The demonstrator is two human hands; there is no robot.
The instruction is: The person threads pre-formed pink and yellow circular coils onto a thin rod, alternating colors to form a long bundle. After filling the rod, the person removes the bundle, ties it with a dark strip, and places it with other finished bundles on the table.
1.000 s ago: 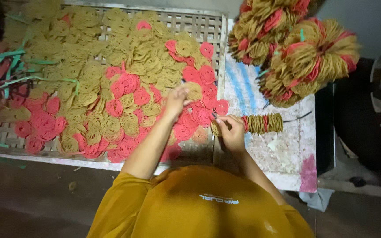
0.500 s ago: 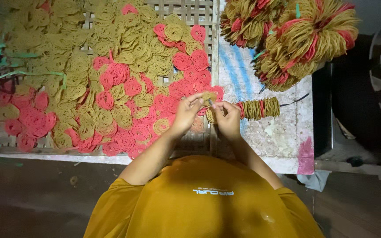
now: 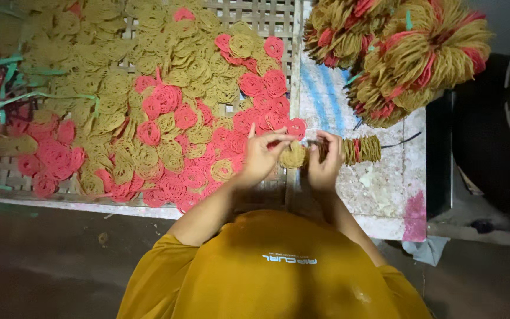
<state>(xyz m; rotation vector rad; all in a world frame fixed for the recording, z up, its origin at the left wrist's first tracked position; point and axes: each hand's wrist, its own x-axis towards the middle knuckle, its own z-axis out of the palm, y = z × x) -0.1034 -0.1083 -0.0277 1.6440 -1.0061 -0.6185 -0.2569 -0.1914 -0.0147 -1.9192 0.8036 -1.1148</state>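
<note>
Left hand (image 3: pixel 261 158): my fingers are pinched shut on a tan coil disc (image 3: pixel 294 156), thumb above and fingertips below, holding it on edge just off the hand's 3 o'clock side.
Right hand (image 3: pixel 326 162): curled closed around the near end of the threaded row of discs (image 3: pixel 361 149); the fingers (image 3: pixel 330 142) fold over the top, and I cannot tell exactly what they pinch underneath.
Tan coil disc: sits between my two hands, touching the left fingertips and just beside the right ones, over the seam where the rack meets the slab.
Threaded row of discs: runs out from my right hand toward 3 o'clock, lying on the pale slab (image 3: pixel 379 195); mostly tan with a few pink ones packed face to face. A thin dark string (image 3: pixel 402 142) trails from its far end.
Loose discs (image 3: pixel 166 112): a wide spread of tan and pink coils on the slatted rack (image 3: pixel 267 12), from 9 to 12 o'clock of my left hand, the nearest pink ones just beside its knuckles.
Finished bundles (image 3: pixel 408 59): big round clusters of tan and pink loops at 1 o'clock, well apart from my hands.
Green strips (image 3: pixel 7 88): at the far 9 o'clock edge of the rack.
</note>
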